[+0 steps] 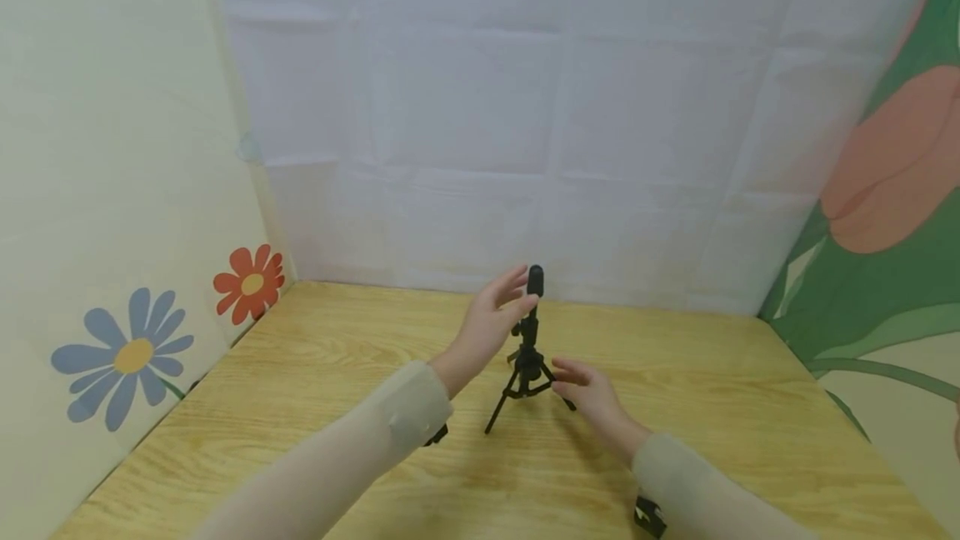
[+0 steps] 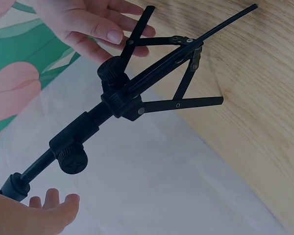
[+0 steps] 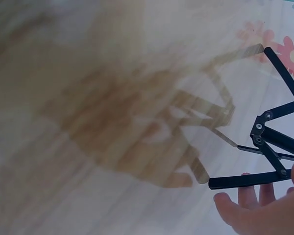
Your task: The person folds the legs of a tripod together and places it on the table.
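A small black tripod stand point(image 1: 528, 332) stands upright on the wooden table, its three legs spread. My left hand point(image 1: 491, 319) is raised beside its top, with fingers extended and the thumb overlapping the post in the head view. In the left wrist view, that hand point(image 2: 32, 215) partly hides the post's upper end; two round knobs show along the stand. Low at the right leg is my right hand point(image 1: 596, 402), its fingers loosely bent. The right wrist view has this hand point(image 3: 269, 210) right at one leg point(image 3: 245, 180), fingers partly behind it.
The wood-grain table point(image 1: 337, 340) meets a creased white backdrop point(image 1: 465, 107). Flower-patterned panels stand on the left point(image 1: 112, 190) and right point(image 1: 885, 298). Part of a black wrist device point(image 1: 649, 517) shows below the right sleeve. Shadows of hand and stand fall on the tabletop.
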Demonstrator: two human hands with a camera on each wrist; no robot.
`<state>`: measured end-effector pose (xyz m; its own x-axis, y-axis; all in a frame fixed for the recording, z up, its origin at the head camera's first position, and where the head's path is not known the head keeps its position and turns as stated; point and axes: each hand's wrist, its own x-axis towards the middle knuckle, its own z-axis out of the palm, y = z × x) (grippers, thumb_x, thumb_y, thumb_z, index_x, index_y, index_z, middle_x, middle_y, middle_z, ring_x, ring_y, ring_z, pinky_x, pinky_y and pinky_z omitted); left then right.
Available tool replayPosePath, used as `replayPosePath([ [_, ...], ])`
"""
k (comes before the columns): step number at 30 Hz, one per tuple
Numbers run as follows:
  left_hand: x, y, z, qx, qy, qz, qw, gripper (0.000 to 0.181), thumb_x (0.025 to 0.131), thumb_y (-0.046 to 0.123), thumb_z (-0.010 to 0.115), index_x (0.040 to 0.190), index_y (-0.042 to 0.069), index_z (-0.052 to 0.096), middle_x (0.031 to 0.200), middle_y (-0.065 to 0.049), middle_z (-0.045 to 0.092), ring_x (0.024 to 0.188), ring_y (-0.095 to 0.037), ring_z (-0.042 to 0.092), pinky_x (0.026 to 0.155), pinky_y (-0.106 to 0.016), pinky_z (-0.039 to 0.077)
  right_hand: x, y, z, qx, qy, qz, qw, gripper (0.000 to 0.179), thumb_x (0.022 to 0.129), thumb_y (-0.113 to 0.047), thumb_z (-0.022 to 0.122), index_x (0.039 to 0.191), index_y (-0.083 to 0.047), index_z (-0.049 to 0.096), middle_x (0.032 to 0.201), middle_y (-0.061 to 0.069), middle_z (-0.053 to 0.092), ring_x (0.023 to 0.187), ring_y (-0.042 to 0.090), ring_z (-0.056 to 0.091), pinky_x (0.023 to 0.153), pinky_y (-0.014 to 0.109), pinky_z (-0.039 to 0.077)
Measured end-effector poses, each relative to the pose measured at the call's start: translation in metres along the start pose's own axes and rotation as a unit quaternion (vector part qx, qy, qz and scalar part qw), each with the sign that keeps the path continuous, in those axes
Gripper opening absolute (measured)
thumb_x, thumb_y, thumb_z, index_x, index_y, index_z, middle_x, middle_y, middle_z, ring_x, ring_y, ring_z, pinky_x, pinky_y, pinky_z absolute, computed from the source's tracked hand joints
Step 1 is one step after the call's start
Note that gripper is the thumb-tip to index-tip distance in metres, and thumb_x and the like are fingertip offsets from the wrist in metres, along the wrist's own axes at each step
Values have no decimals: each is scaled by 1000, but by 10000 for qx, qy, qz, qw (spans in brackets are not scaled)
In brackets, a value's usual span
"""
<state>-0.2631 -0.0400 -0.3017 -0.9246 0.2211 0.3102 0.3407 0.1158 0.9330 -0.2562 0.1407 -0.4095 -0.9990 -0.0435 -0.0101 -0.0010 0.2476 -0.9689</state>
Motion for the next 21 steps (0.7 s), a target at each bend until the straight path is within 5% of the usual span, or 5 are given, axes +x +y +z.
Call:
replayPosePath([
  [21,13,-5,5,15,218,176,9996,50,97,16,61,144,10,46,134,-17,56,122,-32,52,100,-52,43,10,2,4,-204,-68,-238,9995,29,90,5,62,119,6,65,115,20,65,112,34,57,93,50,47],
])
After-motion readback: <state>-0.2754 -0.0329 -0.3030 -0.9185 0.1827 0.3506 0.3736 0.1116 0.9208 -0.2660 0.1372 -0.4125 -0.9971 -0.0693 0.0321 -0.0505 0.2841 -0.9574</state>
